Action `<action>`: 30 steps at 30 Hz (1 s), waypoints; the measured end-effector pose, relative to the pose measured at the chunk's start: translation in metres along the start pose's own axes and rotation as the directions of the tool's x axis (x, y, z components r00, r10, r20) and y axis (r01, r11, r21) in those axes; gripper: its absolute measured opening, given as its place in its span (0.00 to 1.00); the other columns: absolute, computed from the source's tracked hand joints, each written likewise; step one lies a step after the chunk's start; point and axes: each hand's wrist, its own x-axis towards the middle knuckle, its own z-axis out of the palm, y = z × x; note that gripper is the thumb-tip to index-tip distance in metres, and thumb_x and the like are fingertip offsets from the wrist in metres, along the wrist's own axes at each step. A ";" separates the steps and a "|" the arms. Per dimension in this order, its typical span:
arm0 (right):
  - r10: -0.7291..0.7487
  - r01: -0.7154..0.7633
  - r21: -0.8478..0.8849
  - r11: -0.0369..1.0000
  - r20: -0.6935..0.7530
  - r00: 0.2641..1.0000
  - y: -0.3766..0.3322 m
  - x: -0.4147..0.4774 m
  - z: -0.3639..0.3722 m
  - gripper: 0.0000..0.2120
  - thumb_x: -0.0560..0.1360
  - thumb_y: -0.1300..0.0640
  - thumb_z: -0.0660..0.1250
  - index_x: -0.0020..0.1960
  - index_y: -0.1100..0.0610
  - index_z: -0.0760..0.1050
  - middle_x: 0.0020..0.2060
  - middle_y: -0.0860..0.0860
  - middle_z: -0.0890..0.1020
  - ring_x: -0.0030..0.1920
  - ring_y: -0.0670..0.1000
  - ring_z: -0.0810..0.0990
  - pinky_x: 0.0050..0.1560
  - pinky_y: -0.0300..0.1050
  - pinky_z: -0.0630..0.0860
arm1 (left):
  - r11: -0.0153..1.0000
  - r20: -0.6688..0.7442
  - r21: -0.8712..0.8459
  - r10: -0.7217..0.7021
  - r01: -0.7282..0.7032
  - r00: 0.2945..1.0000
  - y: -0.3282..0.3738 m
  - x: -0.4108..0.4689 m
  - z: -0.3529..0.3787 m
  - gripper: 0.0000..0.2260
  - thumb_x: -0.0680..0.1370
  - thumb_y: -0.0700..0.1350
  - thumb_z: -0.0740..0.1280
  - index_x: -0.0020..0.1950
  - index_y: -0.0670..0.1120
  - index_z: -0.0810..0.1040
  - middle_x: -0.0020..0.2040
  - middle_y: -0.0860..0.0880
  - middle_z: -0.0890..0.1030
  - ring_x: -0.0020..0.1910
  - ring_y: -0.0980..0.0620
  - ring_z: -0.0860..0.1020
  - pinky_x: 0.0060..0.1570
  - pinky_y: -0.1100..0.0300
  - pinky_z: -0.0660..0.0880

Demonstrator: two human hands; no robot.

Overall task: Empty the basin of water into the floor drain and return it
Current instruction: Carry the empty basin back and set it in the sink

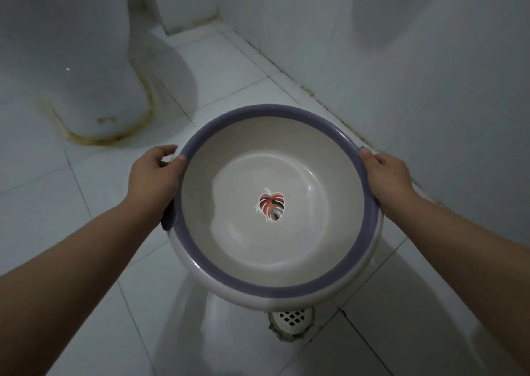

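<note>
Both of my hands close a grip on the basin (275,286): left hand (156,175) wrapped over the purple rim on its side, right hand (385,176) on the opposite side, thumbs on top of the rim. Held above the white tiled floor (100,304), the round, smooth cream bowl has shallow water over a leaf sticker (269,206). Its near edge hangs over the perforated floor drain (291,321).

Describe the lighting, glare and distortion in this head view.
Head view: dim, bluish light; soft glare arcs on the basin floor near the leaf sticker; sheen on wet tiles beside the drain; wide-angle stretch lengthens both forearms; edges darken.
</note>
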 end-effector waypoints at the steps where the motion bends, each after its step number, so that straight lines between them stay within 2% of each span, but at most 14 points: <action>1: 0.005 -0.005 0.011 1.000 0.006 1.000 -0.007 0.002 -0.001 0.26 0.76 0.44 0.58 0.45 0.69 0.76 0.40 0.62 0.81 0.39 0.58 0.79 0.39 0.46 0.74 | 1.000 0.002 -0.026 -0.016 0.016 1.000 0.005 0.002 -0.004 0.18 0.75 0.47 0.64 0.65 0.49 0.74 0.50 0.46 0.80 0.46 0.45 0.80 0.52 0.50 0.77; 3: 0.022 -0.022 0.022 1.000 0.012 1.000 -0.019 -0.002 -0.006 0.26 0.75 0.44 0.58 0.47 0.69 0.76 0.45 0.65 0.81 0.46 0.62 0.80 0.47 0.53 0.76 | 0.998 0.000 -0.056 -0.041 0.041 0.999 0.015 -0.001 -0.011 0.18 0.75 0.47 0.65 0.64 0.49 0.75 0.51 0.45 0.81 0.47 0.44 0.81 0.53 0.49 0.78; 5: 0.047 -0.047 0.007 0.999 0.030 0.998 -0.039 -0.008 -0.017 0.27 0.76 0.44 0.58 0.47 0.70 0.75 0.46 0.67 0.80 0.46 0.63 0.80 0.47 0.54 0.77 | 0.994 -0.009 -0.073 -0.085 0.084 0.996 0.035 -0.005 -0.027 0.17 0.74 0.46 0.65 0.63 0.49 0.75 0.50 0.45 0.81 0.45 0.46 0.81 0.52 0.50 0.78; 7: 0.063 -0.062 -0.020 0.998 0.045 0.997 -0.062 -0.016 -0.032 0.27 0.76 0.44 0.58 0.46 0.71 0.74 0.43 0.67 0.80 0.40 0.61 0.79 0.38 0.47 0.74 | 0.990 -0.013 -0.086 -0.113 0.111 0.994 0.057 -0.012 -0.045 0.17 0.74 0.46 0.65 0.63 0.50 0.76 0.46 0.47 0.82 0.42 0.48 0.81 0.48 0.53 0.78; 9: 0.075 -0.073 -0.033 0.997 0.047 0.996 -0.089 -0.024 -0.047 0.26 0.76 0.44 0.59 0.41 0.69 0.73 0.34 0.62 0.77 0.33 0.55 0.74 0.31 0.42 0.68 | 0.989 -0.010 -0.092 -0.117 0.116 0.993 0.080 -0.019 -0.063 0.17 0.74 0.46 0.65 0.62 0.50 0.76 0.43 0.48 0.82 0.40 0.50 0.81 0.44 0.56 0.77; 11: 0.062 -0.060 -0.027 0.998 0.045 0.997 -0.119 -0.032 -0.065 0.22 0.75 0.44 0.60 0.36 0.63 0.71 0.31 0.58 0.73 0.31 0.53 0.70 0.30 0.43 0.65 | 0.987 -0.008 -0.094 -0.129 0.127 0.992 0.106 -0.029 -0.084 0.16 0.74 0.46 0.65 0.62 0.51 0.77 0.42 0.49 0.82 0.39 0.51 0.81 0.41 0.58 0.76; 13: 0.032 -0.031 -0.035 0.999 0.038 0.999 -0.150 -0.041 -0.087 0.21 0.75 0.46 0.60 0.33 0.62 0.69 0.29 0.58 0.70 0.29 0.53 0.67 0.30 0.43 0.63 | 0.986 -0.015 -0.098 -0.139 0.137 0.990 0.134 -0.039 -0.105 0.15 0.74 0.46 0.65 0.61 0.50 0.77 0.40 0.52 0.81 0.37 0.53 0.80 0.36 0.61 0.75; 17: -0.023 0.025 -0.067 0.997 0.034 0.999 -0.219 -0.057 -0.135 0.24 0.76 0.47 0.60 0.27 0.59 0.61 0.23 0.54 0.63 0.25 0.50 0.62 0.21 0.39 0.59 | 0.983 -0.028 -0.118 -0.143 0.139 0.989 0.204 -0.056 -0.149 0.15 0.73 0.47 0.66 0.59 0.48 0.79 0.41 0.50 0.81 0.39 0.51 0.80 0.45 0.56 0.77; 19: -0.038 0.039 -0.058 0.998 0.028 0.999 -0.257 -0.067 -0.164 0.23 0.76 0.47 0.60 0.28 0.59 0.61 0.23 0.54 0.63 0.26 0.50 0.62 0.25 0.44 0.58 | 0.985 -0.020 -0.118 -0.126 0.123 0.992 0.246 -0.065 -0.174 0.15 0.73 0.47 0.67 0.59 0.48 0.79 0.40 0.51 0.81 0.40 0.49 0.81 0.47 0.55 0.77; 22: -0.041 0.042 -0.035 0.998 0.024 0.999 -0.314 -0.080 -0.207 0.23 0.76 0.46 0.59 0.29 0.59 0.62 0.24 0.55 0.64 0.27 0.51 0.63 0.29 0.45 0.58 | 0.986 -0.011 -0.134 -0.100 0.098 0.995 0.308 -0.079 -0.207 0.17 0.73 0.48 0.68 0.62 0.49 0.77 0.42 0.50 0.82 0.42 0.49 0.81 0.48 0.55 0.77; 25: -0.013 0.013 0.009 1.000 0.004 1.000 -0.378 -0.096 -0.255 0.22 0.76 0.45 0.59 0.32 0.60 0.66 0.28 0.56 0.68 0.32 0.52 0.67 0.32 0.45 0.63 | 0.992 -0.027 -0.116 -0.056 0.053 0.998 0.378 -0.094 -0.243 0.18 0.73 0.49 0.68 0.63 0.48 0.76 0.47 0.46 0.81 0.44 0.48 0.80 0.50 0.56 0.77; 28: 0.008 -0.008 0.074 0.997 -0.008 1.000 -0.429 -0.114 -0.310 0.22 0.75 0.44 0.59 0.32 0.60 0.69 0.32 0.57 0.73 0.37 0.53 0.72 0.41 0.47 0.69 | 0.994 -0.024 -0.111 -0.018 0.015 1.000 0.440 -0.113 -0.275 0.19 0.73 0.47 0.69 0.63 0.48 0.76 0.47 0.45 0.81 0.45 0.47 0.80 0.51 0.54 0.77; 30: 0.036 -0.036 0.119 0.992 0.004 0.999 -0.456 -0.131 -0.345 0.20 0.75 0.44 0.60 0.36 0.60 0.74 0.37 0.58 0.78 0.41 0.55 0.76 0.44 0.48 0.71 | 0.994 0.012 -0.107 -0.002 0.004 1.000 0.475 -0.129 -0.295 0.19 0.72 0.45 0.70 0.63 0.50 0.76 0.44 0.46 0.81 0.44 0.46 0.80 0.50 0.53 0.77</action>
